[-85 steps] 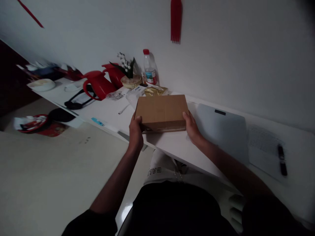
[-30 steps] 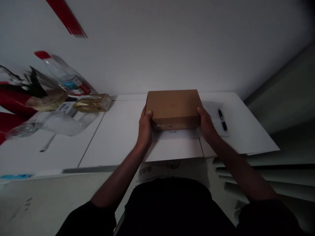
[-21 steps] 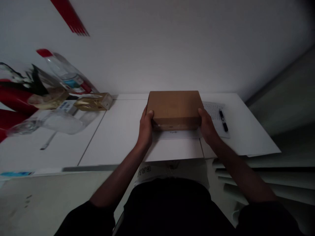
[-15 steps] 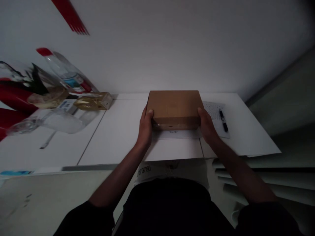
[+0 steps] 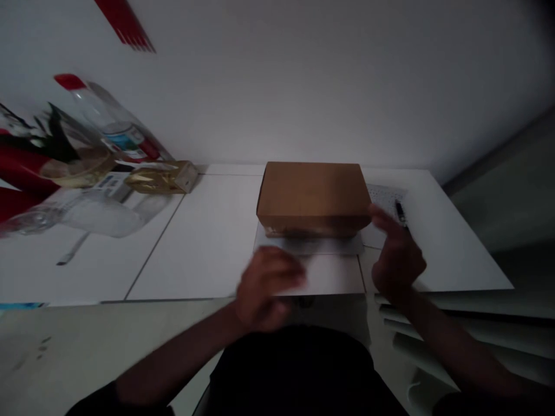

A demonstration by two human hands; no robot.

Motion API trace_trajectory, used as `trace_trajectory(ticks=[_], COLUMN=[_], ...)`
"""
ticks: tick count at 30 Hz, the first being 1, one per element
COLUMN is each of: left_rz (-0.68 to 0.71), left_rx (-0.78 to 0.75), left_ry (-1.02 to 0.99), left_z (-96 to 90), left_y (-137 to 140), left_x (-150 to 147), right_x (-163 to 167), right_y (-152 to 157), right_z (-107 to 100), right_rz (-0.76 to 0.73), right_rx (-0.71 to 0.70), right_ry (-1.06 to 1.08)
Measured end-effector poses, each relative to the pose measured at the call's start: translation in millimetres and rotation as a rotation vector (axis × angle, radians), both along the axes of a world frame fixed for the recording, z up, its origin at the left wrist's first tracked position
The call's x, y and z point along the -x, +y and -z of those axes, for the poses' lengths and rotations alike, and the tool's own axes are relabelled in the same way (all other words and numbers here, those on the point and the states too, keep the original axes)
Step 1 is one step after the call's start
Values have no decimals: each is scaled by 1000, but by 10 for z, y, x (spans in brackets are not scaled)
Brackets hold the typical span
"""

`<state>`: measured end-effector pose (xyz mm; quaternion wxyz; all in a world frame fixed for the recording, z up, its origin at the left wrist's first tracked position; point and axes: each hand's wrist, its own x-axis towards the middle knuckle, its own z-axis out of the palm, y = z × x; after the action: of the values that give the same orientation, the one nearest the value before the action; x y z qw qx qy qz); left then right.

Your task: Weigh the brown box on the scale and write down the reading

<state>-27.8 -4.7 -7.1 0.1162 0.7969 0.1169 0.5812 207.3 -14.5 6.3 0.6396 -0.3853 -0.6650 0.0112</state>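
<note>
A brown cardboard box (image 5: 315, 188) lies closed near the wall, on top of a pale flat item (image 5: 303, 247) that shows along its front edge. My left hand (image 5: 269, 286) is in front of the box, apart from it, smeared by motion. Its fingers are bent, the thumb stands away from them, and nothing is in it. By the box's front right corner is my right hand (image 5: 396, 254), with the index finger stretched out and the others curled; it holds nothing. Whether that fingertip touches the box I cannot tell.
Right of the box lies a printed sheet (image 5: 381, 196) with a black pen (image 5: 399, 211) on it. To the left are a gold packet (image 5: 160, 177), a lying clear bottle (image 5: 104, 214) and a red-capped bottle (image 5: 125, 138). The white table (image 5: 191, 242) meets the wall behind.
Both my hands have let go of the box. The left came back towards me, and the right drew slightly outward and down. The box now rests by itself.
</note>
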Motion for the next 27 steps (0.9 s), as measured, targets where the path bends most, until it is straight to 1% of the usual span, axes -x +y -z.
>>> trace_trajectory(ticks=[1,2,3,4,5,6,7,8,10,12,14,15,17,21,25,27], left_rz=[125,268,415,611,738,757,765,756,728,706,685,669,631,572,542,543], left_rx=[-42,-104,-124,-72,84,146,178,218,276,316,345,362,396,453,501,515], left_ry=[109,152,176,320,599,695,738,775,810,825,838,850,879,929,951,943], left_z=[60,140,233,331,425,507,572,618,657,658,657,663,688,760,816,820], left_y=[-112,-220,-320,-410,-487,-550,-597,-630,-660,-655,-631,-616,-578,-471,-352,-301], left_x=[-53,-122,-200,-279,-350,-407,-445,-464,-457,-429,-421,-430,-470,-544,-529,-506], right_x=[74,152,230,305,375,436,488,529,580,599,606,610,625,660,642,622], right_y=[-55,-96,-124,-141,-151,-155,-155,-151,-130,-90,-36,-9,39,93,155,202], right_z=[8,31,69,116,166,212,249,273,273,231,192,186,206,273,243,231], right_rz=[-136,-284,-430,-548,-639,-725,-821,-900,-1020,-1099,-1156,-1182,-1219,-1253,-1252,-1283], right_rx=[11,41,87,134,229,348,465,599,811,955,1047,1081,1105,1043,1061,1045], right_ry=[-86,-154,-219,-253,-286,-312,-303,-294,-264,-230,-196,-172,-89,104,239,297])
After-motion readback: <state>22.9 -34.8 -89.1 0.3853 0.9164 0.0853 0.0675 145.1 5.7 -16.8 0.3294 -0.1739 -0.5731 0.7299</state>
